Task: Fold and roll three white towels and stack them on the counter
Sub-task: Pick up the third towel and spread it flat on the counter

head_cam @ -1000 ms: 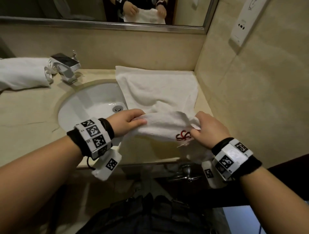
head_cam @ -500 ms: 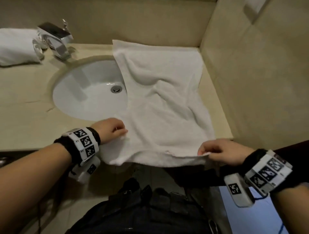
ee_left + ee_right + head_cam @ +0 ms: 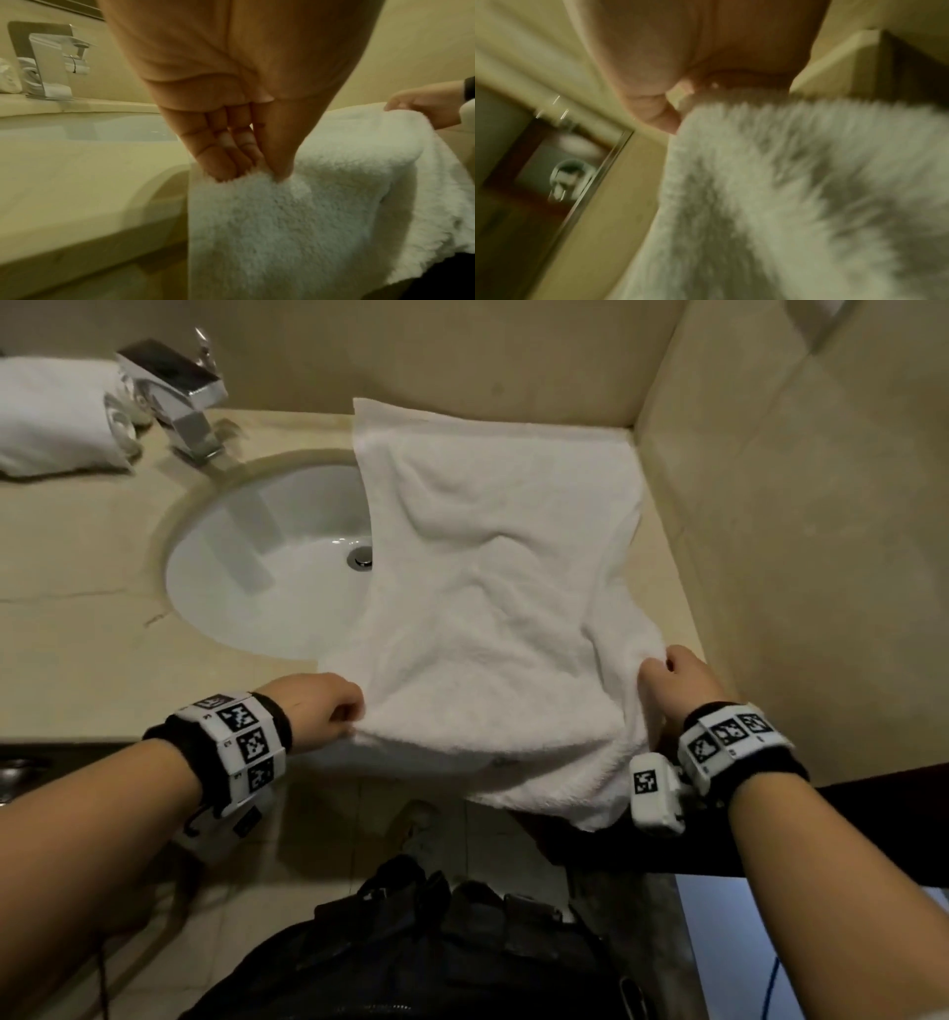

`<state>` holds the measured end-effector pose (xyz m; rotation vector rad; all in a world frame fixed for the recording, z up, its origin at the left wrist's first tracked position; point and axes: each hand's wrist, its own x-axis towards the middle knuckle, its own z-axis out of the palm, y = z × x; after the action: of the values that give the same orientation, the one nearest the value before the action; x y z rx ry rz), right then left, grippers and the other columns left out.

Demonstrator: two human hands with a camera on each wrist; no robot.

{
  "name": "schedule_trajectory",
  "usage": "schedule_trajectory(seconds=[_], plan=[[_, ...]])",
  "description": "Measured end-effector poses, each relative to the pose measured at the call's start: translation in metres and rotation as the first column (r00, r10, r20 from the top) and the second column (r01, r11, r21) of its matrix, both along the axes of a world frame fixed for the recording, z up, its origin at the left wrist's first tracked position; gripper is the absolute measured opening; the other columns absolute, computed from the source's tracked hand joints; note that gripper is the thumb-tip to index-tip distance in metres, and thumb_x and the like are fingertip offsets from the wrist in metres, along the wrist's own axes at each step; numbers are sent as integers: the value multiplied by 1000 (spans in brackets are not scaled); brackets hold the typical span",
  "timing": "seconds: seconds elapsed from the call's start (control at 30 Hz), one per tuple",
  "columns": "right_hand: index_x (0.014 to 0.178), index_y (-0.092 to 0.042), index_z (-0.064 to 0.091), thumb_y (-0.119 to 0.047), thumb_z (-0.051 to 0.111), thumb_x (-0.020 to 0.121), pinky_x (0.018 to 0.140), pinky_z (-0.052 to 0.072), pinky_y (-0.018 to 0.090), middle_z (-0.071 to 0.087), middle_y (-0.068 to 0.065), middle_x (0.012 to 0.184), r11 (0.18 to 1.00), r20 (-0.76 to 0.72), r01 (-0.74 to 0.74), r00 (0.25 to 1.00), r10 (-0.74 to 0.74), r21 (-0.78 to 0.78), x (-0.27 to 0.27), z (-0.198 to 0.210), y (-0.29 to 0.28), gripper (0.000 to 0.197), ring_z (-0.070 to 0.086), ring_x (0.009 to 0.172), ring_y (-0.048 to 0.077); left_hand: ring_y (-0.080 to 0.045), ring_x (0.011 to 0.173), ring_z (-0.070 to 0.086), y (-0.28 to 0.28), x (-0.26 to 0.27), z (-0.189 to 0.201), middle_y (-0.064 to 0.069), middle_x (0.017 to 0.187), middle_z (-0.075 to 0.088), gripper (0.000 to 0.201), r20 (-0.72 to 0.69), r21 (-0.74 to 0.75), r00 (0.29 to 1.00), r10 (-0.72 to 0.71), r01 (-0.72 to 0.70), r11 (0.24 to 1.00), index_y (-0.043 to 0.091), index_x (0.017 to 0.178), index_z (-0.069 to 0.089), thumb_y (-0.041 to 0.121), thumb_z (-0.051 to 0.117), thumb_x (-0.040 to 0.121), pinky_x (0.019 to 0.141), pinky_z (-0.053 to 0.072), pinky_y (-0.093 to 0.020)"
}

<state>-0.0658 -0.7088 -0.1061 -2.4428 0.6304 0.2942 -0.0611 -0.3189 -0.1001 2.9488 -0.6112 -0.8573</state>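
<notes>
White towel spread over worktop right of sink, near edge draped off the front, left hand pinching its near-left corner, right hand gripping its right edge, rolled towel far left beside faucet

Dim yellowish light; right wrist view motion-blurred.

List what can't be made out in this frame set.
- Right hand grip on the towel: right wrist view is motion-blurred; head view shows only the back of the hand.
- Rolled towel: cut off by the head view's left edge.
- Sink: right part hidden under the towel.
- Towel's near edge: hangs over the counter front, underside unseen.
</notes>
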Motion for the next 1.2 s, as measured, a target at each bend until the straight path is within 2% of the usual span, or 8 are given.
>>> schedule_trajectory(seconds=[0.2, 0.37, 0.57, 0.7, 0.8, 1.0, 1.1, 1.2], plan=[[110, -14, 50, -19, 53, 83, 55, 34, 28, 52, 10, 81, 846, 76, 367, 902, -426, 387, 3, 10, -23, 28, 44, 59, 21, -15, 81, 50, -1, 12, 9, 6, 88, 53, 14, -134, 67, 989, -68, 77, 995, 27, 80, 45, 32, 57, 84, 72, 41, -25], [120, -7, 42, -9, 50, 88, 83, 40, 33, 55, 21, 116, 987, 17, 132, 991, -131, -92, 5, 12, -27, 34, 54, 103, 35, -10, 78, 51, -7, 16, 14, 5, 84, 58, 8, -237, 36, 964, -121, 134, 990, 24, 85, 57, 29, 62, 82, 70, 39, -20], [120, -6, 48, -17, 48, 88, 95, 40, 39, 43, 19, 130, 861, -228, -121, 974, 5, -495, 29, 15, -9, 33, 42, 120, 36, -6, 79, 52, -13, 37, 23, 13, 80, 56, 9, -341, -32, 936, -91, 85, 996, 33, 78, 53, 30, 57, 86, 73, 39, -17], [113, -13, 54, -23, 47, 89, 90, 42, 36, 50, 13, 122, 889, -69, -211, 977, 200, -406, 88, 22, -7, 26, 49, 111, 31, -15, 87, 54, -11, 108, 27, 0, 99, 61, 16, -88, -183, 990, 106, -121, 976, 16, 99, 60, 27, 56, 89, 81, 42, -23], [113, -13, 53, -20, 49, 90, 81, 40, 30, 54, 11, 120, 942, 30, -180, 980, 196, -282, 142, 21, -7, 25, 55, 103, 28, -27, 102, 58, -8, 177, 20, -11, 117, 59, 34, -15, -361, 914, 405, -383, 850, 6, 115, 55, 23, 61, 86, 87, 43, -31], [118, -9, 50, -14, 52, 87, 85, 42, 31, 53, 18, 123, 955, 1, -126, 991, 131, -269, 257, 4, -22, 31, 55, 104, 33, -33, 119, 50, 4, 307, -21, -13, 137, 47, 66, -304, -405, 583, 754, -795, 452, 7, 138, 32, 42, 55, 87, 104, 39, -40], [118, -7, 50, -14, 54, 87, 88, 42, 35, 50, 19, 125, 935, -106, -161, 985, 134, -315, 288, -8, -25, 32, 53, 106, 35, -29, 102, 55, 0, 337, -47, -15, 113, 56, 44, -538, -462, 421, 731, -872, 162, 5, 124, 48, 34, 52, 91, 101, 44, -43], [116, -5, 49, -10, 50, 89, 84, 39, 32, 48, 20, 124, 943, -79, -120, 992, 100, -311, 299, -18, -25, 27, 53, 100, 32, -23, 70, 52, -1, 346, -58, -14, 84, 53, 16, -595, -484, 349, 724, -875, 23, 9, 86, 52, 22, 50, 93, 73, 52, -34]])
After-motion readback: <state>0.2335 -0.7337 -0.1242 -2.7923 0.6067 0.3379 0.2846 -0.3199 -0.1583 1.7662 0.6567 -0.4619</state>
